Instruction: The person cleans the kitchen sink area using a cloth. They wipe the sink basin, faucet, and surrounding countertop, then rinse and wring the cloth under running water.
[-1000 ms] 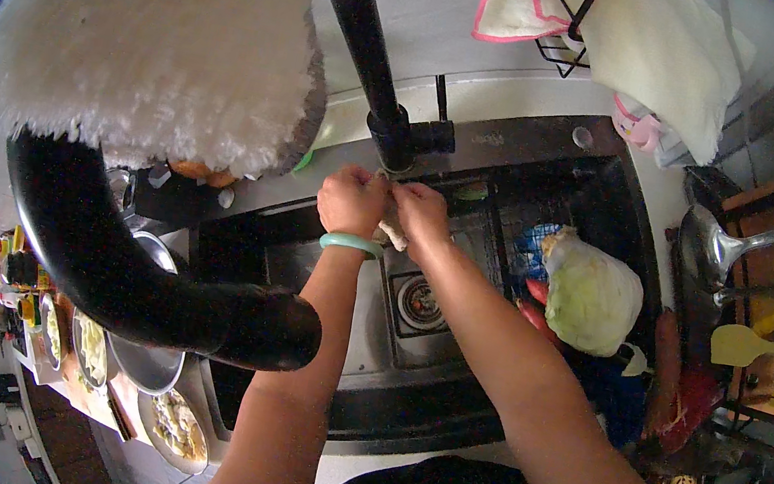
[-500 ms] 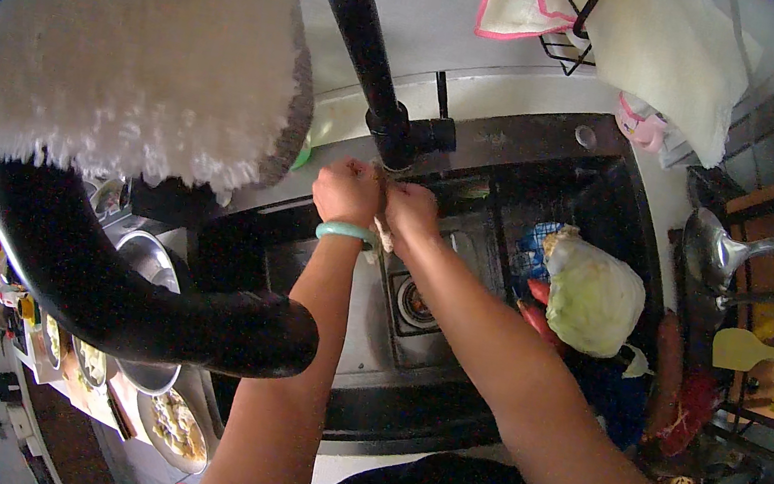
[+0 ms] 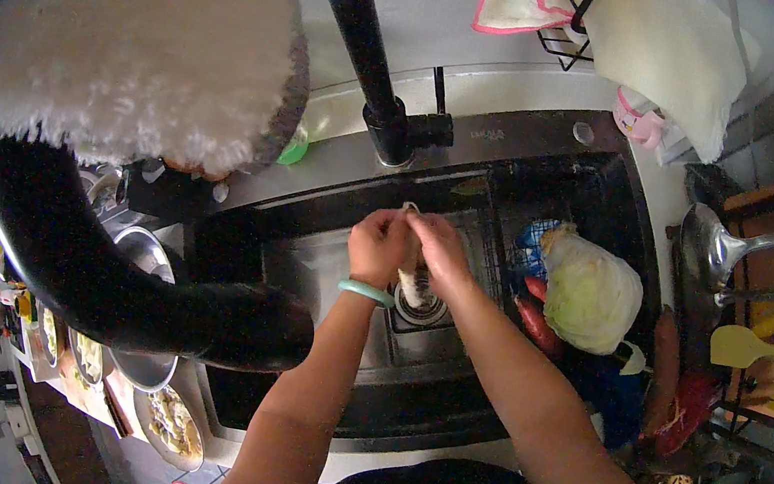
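Over the black sink (image 3: pixel 365 380), my left hand (image 3: pixel 376 246), with a pale green bangle above the wrist, meets my right hand (image 3: pixel 441 251). The fingers of both are closed on a limp, whitish wet rag (image 3: pixel 415 272) with dark marks. It hangs down between them above the drain; its upper part is mostly covered by my fingers. Right of my hands, a cabbage (image 3: pixel 593 295) lies in the sink's side section, beside reddish sweet potatoes (image 3: pixel 539 327).
A black faucet (image 3: pixel 386 130) rises behind the sink, and its thick spout (image 3: pixel 163 313) arches across the left. A fluffy white cloth (image 3: pixel 147 32) drapes over it. Dishes of food (image 3: pixel 174 426) stand at left. A metal ladle (image 3: pixel 715 248) and yellow spatula (image 3: pixel 745 349) are at right.
Both hands have come away from the sink's back edge, toward me and slightly right, with the rag. More of the rag now hangs in sight between them.
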{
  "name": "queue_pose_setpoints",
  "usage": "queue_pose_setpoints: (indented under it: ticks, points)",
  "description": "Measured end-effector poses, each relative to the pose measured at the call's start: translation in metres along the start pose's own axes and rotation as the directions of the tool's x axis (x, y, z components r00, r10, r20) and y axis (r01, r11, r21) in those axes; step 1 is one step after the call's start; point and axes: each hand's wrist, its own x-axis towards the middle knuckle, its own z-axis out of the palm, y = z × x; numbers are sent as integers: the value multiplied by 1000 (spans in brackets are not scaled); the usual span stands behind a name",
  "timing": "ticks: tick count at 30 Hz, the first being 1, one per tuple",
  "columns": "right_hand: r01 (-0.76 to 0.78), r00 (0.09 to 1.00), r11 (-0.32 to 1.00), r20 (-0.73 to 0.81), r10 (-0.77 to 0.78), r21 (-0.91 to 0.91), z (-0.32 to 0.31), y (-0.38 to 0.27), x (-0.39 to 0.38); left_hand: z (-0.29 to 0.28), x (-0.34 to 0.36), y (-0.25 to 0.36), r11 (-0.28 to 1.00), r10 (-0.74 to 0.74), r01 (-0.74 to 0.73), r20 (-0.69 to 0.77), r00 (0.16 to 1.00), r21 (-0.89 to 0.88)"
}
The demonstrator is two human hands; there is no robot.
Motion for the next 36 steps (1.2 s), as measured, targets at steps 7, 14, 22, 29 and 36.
queue_pose_setpoints:
  ticks: [7, 14, 22, 29, 36]
  points:
    - [119, 971, 992, -203, -126, -48, 20, -36, -4, -4, 0, -2, 953, -67, 52, -40, 997, -298]
    - [73, 910, 991, -400, -113, -114, 27, -65, 52, 1, 14, 19, 978, -9, 37, 139, 990, -204]
    - [-80, 913, 933, -350, 210, 350, 49, -61, 51, -16, 9, 17, 963, -33, 41, 33, 999, -265]
    - [-98, 898, 978, -406, 166, 182, 49, -66, 55, -23, 14, 16, 993, 62, -57, 42, 997, -105]
    - [-156, 967, 987, -211, 144, -42, 33, -42, 49, -29, 6, 21, 997, 78, -78, -28, 997, 1]
